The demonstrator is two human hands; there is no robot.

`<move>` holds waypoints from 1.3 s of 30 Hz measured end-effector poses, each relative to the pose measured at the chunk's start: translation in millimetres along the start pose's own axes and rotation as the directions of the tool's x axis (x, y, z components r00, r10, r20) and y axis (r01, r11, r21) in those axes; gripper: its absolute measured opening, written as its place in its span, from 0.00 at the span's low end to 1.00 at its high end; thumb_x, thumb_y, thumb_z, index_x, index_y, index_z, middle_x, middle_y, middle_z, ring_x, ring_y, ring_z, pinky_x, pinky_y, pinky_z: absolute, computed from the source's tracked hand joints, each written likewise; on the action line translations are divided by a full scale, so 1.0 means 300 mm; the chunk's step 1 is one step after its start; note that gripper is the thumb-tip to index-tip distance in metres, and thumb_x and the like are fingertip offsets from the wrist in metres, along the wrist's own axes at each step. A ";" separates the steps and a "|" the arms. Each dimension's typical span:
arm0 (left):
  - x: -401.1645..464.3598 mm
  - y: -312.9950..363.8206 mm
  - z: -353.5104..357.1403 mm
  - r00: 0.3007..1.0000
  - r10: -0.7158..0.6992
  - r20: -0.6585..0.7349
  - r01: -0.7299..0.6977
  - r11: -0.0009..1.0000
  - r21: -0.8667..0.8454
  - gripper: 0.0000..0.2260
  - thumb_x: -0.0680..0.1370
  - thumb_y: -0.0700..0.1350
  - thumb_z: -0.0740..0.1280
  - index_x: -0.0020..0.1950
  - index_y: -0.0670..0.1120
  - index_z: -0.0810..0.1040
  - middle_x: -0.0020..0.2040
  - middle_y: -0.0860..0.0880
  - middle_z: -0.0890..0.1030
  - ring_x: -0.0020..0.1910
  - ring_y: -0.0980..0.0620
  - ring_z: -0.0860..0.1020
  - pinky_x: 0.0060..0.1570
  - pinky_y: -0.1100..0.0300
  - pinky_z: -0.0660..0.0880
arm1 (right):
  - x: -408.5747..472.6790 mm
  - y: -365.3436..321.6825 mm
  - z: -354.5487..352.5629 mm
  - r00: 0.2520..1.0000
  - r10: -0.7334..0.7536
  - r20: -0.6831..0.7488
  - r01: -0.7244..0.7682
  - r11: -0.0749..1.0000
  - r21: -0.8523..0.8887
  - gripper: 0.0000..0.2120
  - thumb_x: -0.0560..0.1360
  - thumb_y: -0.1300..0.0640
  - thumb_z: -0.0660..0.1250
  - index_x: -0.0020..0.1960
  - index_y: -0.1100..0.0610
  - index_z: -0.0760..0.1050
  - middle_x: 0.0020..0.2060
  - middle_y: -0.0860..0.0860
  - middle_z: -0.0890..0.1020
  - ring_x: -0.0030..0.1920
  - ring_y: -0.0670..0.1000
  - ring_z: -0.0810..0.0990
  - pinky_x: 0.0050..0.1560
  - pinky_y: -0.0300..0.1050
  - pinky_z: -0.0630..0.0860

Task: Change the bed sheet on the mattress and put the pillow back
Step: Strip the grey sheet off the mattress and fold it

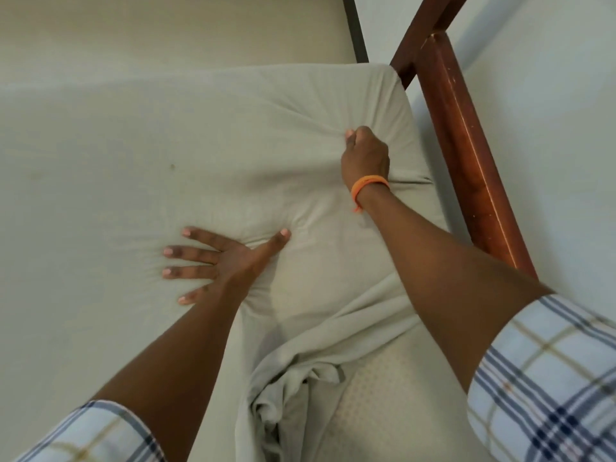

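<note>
**Sheet pinned flat with one hand, pinched with the other**

Your left hand [213,261] lies flat on the pale bed sheet [133,161], fingers straight and spread, thumb stretched toward the right; it grips nothing, it only presses the cloth down, and small creases fan out around the palm. Your right hand [365,155] is curled closed near the far corner of the mattress [376,395], pinching a tuck of the sheet between thumb and fingers, so wrinkles radiate from the pinch. An orange wristband [368,185] sits on that wrist.

The sheet covers the top of the mattress and wraps over the far right corner, just beside the reddish wooden bed frame [466,145]. Close to you it is loose: it hangs bunched in folds between your forearms, and a patch of the textured mattress surface shows bare beside the bunch. Both plaid sleeves [550,378] are pushed up above the forearms. A pale wall [550,95] runs along the frame's right side.
</note>
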State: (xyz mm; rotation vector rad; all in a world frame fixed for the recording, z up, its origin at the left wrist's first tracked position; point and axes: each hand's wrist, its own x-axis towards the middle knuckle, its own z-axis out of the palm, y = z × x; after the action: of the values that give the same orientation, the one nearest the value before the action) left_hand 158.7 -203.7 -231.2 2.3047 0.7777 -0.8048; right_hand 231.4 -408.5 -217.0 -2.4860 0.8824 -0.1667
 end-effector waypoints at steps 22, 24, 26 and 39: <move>-0.098 -0.589 -0.262 0.756 0.643 -0.122 -0.574 0.741 0.348 0.10 0.79 0.39 0.60 0.57 0.35 0.76 0.56 0.36 0.78 0.56 0.35 0.77 0.51 0.42 0.75 | -0.940 0.040 0.035 0.915 -0.178 0.362 0.296 0.907 -0.300 0.51 0.64 0.34 0.71 0.78 0.51 0.52 0.75 0.60 0.56 0.75 0.64 0.56 0.71 0.64 0.58; -0.110 -0.770 -0.288 0.727 0.687 -0.014 -0.605 0.649 0.461 0.13 0.76 0.35 0.62 0.59 0.35 0.77 0.63 0.38 0.76 0.64 0.37 0.74 0.54 0.39 0.75 | -1.011 0.057 0.054 0.852 -0.148 0.502 0.330 0.896 -0.297 0.52 0.67 0.31 0.67 0.79 0.51 0.46 0.77 0.60 0.51 0.76 0.64 0.53 0.73 0.63 0.55; -0.153 -1.000 -0.342 0.786 0.616 0.050 -0.544 0.652 0.527 0.18 0.74 0.34 0.63 0.64 0.36 0.76 0.70 0.39 0.71 0.72 0.39 0.67 0.58 0.36 0.73 | -1.175 -0.001 0.100 0.766 -0.228 0.601 0.427 0.879 -0.211 0.46 0.70 0.34 0.67 0.79 0.52 0.51 0.77 0.61 0.52 0.76 0.64 0.53 0.73 0.62 0.54; -0.206 -1.372 -0.658 0.958 0.267 0.104 -0.284 0.935 0.213 0.22 0.82 0.55 0.59 0.66 0.39 0.67 0.70 0.36 0.68 0.69 0.36 0.68 0.61 0.41 0.70 | -1.726 -0.163 0.022 0.898 -0.303 0.318 0.363 0.920 -0.150 0.46 0.67 0.34 0.69 0.76 0.59 0.59 0.72 0.62 0.63 0.74 0.64 0.59 0.73 0.65 0.51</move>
State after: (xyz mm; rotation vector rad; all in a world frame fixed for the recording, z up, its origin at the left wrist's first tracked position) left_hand -88.8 182.5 -190.1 2.4947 0.3308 -0.8788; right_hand -145.0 -52.1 -173.9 -2.7473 0.3586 0.1822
